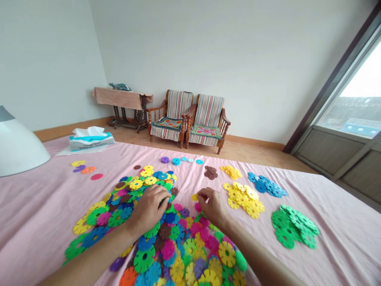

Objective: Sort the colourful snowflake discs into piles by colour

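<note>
A large mixed pile of notched plastic flower discs in many colours spreads in front of me. Over its far part lies my left hand, fingers curled and thumb close to the index finger; what its fingertips hold, if anything, is hidden. My right hand is at the pile's right edge, pinching a small yellow disc. Sorted by colour to the right are yellow discs, a smaller yellow group, brown discs, blue discs and green discs.
A pink cloth covers the table. A tissue pack and a white rounded object stand at the left. Several loose discs, one purple, lie along the far side. Beyond are two wooden armchairs and a covered stand.
</note>
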Demonstrator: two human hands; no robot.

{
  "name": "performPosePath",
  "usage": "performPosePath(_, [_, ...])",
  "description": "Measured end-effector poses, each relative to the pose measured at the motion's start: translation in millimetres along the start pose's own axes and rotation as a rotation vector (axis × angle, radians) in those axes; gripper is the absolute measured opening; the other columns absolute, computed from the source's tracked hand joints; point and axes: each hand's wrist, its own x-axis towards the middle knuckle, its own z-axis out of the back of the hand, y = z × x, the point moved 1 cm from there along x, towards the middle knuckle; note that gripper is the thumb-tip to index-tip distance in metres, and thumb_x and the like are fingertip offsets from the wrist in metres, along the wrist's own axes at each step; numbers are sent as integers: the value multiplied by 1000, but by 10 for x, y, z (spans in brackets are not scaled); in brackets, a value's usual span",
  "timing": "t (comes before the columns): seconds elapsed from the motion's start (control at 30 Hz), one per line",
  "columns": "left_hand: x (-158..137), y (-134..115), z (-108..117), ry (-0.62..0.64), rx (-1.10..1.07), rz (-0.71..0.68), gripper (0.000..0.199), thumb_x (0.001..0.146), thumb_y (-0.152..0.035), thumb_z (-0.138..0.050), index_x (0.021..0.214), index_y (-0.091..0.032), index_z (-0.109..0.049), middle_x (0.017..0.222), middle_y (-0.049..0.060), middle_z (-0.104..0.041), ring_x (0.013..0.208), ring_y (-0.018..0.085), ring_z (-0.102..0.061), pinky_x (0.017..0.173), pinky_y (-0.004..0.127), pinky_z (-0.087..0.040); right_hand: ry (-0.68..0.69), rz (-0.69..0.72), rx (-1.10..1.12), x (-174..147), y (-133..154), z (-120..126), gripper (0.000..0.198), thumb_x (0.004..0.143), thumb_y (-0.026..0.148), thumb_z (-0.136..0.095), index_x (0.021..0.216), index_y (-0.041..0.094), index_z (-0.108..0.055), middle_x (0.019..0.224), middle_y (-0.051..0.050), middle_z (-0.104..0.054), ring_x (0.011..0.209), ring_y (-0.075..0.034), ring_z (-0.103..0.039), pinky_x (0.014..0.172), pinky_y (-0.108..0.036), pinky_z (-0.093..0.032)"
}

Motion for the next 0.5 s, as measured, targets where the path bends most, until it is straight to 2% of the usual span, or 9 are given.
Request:
performPosePath(0.13, [1, 2, 3, -13, -9, -4, 17, 86, -16, -48, 86, -20, -65, 87, 4, -62, 87, 19, -55, 80, 34, -44, -104, -176, -64, 220, -417, 356, 22, 73, 16, -48, 71, 18, -70, 66, -1, -66, 62, -14, -59, 58, -22, -40])
performPosePath(0.3, [7, 1, 4, -21, -19, -2, 17, 85, -15, -49, 85, -21, -65, 86, 3, -63, 86, 19, -55, 79, 33, -44, -241, -499, -168, 579, -1079, 819, 20, 74, 19, -52, 78, 13, -71, 68, -5, -66, 66, -18, -60, 54, -24, -38])
performPosePath(0.4, [8, 3, 2, -12, -19, 8, 17, 85, -14, -49, 85, -21, -64, 86, 3, -62, 87, 20, -55, 80, 34, -43, -229, -657, -181, 730, -1357, 928, 19, 82, 26, -58, 91, 12, -67, 83, -5, -66, 75, -17, -61, 62, -28, -47])
performPosePath(0.5, [4, 10, -5, -4, -17, 13, 17, 85, -14, -48, 85, -21, -64, 87, 3, -62, 88, 20, -55, 80, 34, -43, -187, -756, -158, 809, -1501, 930, 28, 89, 34, -56, 109, 14, -58, 106, -6, -61, 89, -17, -61, 77, -36, -52])
